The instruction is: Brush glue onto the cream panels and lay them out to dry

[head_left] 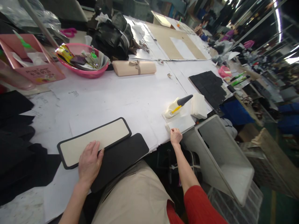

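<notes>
Along the desk's [112, 99] near edge — your black panel [126, 154] could slip off.
Leaning in might push it. Your left hand [90, 161] rests spread on the dark-rimmed pale board [108, 134] just beside it; your right hand [176, 136], well apart, curls at the white stack [183, 123] — whether gripping, I can't tell.

Even, cool light fills the near scene and makes the pale worktop [116, 99] bright, with white glare on the glossy sheets [139, 32] at its far side, while strip lights [277, 21] glow harshly at upper right against a dim background. The left hand [90, 157] and right hand [176, 136] look fairly clear, but the black material [21, 161] loses detail in darkness. Wide-angle stretching and smeary blur soften the right side, including the grey bin [231, 168].
</notes>
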Demonstrator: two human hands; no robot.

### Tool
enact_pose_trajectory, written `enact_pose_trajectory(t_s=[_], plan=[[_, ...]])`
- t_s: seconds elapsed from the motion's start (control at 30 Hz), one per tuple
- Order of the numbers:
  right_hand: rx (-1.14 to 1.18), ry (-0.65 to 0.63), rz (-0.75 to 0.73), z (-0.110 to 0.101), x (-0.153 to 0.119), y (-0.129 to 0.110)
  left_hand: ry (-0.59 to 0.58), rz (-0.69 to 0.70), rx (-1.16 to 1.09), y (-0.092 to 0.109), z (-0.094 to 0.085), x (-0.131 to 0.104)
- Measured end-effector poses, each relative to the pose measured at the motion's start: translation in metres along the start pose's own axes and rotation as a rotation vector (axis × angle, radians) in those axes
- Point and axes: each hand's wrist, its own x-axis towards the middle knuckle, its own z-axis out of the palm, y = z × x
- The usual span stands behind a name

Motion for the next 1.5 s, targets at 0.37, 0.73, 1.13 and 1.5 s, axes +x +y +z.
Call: enact_pose_trajectory(t_s=[0.37,0.73,1.13,1.5], plan=[[-0.168,0.016,-0.110,0.015,0.011,0.004,-0.081,0.032,0.179,-0.007,0.021,0.000],[-0.235,0.121,-0.073,-0.035,0.016,0.008,-0.012,-0.037,0.086,-0.001,0.000,-0.005],[-0.109,0.539,-0.262,-0.201,-0.011,0.046,-0.134,0.189,-0.095,0.033,0.001,-0.054],[0.532,0.096,-0.667,-0.301,-0.111,-0.046,-0.354,-0.317,-0.833,0.065,-0.005,-0.056]])
